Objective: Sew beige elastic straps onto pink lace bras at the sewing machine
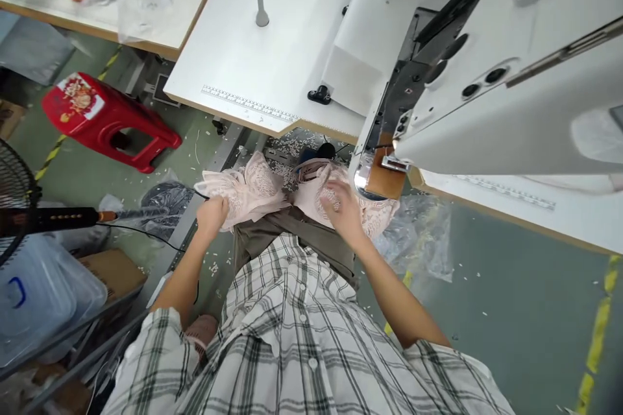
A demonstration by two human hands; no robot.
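Both hands rest on a pale pink lace garment (272, 191) that lies bunched across the person's lap, just below the front edge of the white sewing table (253, 52). The left hand (212, 214) is curled into a loose fist on the left end of the lace, fingers (219, 206) folded in and gripping a fold of it. The right hand (343, 206) lies flatter on the right part of the garment, its fingers (333, 189) spread a little and pressing down on the fabric; whether they pinch any of it cannot be told, since the hand is somewhat blurred. The lace spills to the right under that hand, toward a crumpled clear plastic bag (418, 233) beside the knee. Just above the right hand sits the head of a white sewing machine (487, 78), its metal end close to the fingers but apart from them. A printed ruler strip (248, 104) runs along the table edge and a grey spool pin (261, 10) stands upright farther back. On the green floor to the left stands a red plastic stool (107, 120), well apart from the hands.
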